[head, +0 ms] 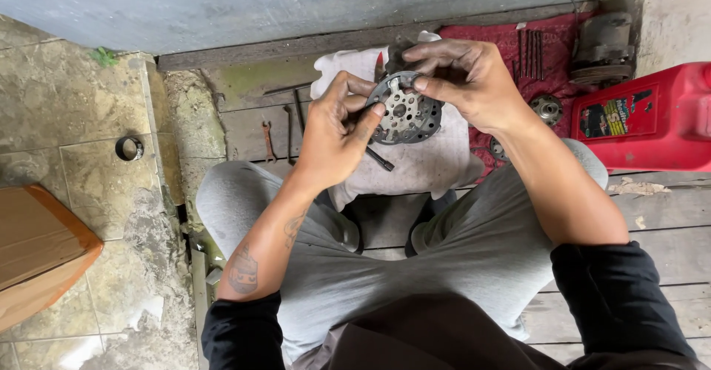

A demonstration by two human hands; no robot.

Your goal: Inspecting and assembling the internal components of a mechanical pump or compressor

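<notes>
Held up over the lap between both hands: a round grey metal disc with punched holes and a toothed rim (406, 114), just above centre of the view. Left hand (337, 134) curled around the disc's nine-o'clock edge, thumb and fingers pinched narrow, with a slim dark rod-like tool (378, 158) jutting out below the fingers toward five o'clock. Right hand (463, 81) closed over the disc's one-o'clock edge, fingertips pressed onto the rim, grimy with grease. Hard to tell whether the tool actually touches the disc.

Directly beneath the hands, a dirty white cloth (422, 166) spread over the wooden plank floor (666, 222), between grey-trousered knees (474, 244). At one o'clock from the disc, a dark red patterned cloth (552, 55) carrying a row of thin metal rods (530, 53) and a small round metal hub (546, 108). Further out at two o'clock, a worn grey metal machine part (603, 48) against the wall. At three o'clock, a red plastic jerrycan with a label (652, 118), well apart from the hands.

At nine o'clock from the disc, a small rusty open-ended spanner (268, 142) and a thin dark bar (298, 111) on the planks. Far out at nine o'clock, a metal ring (129, 148) on the cracked stone tiles (89, 111). At eight o'clock, the corner of a brown cardboard box (37, 248).
</notes>
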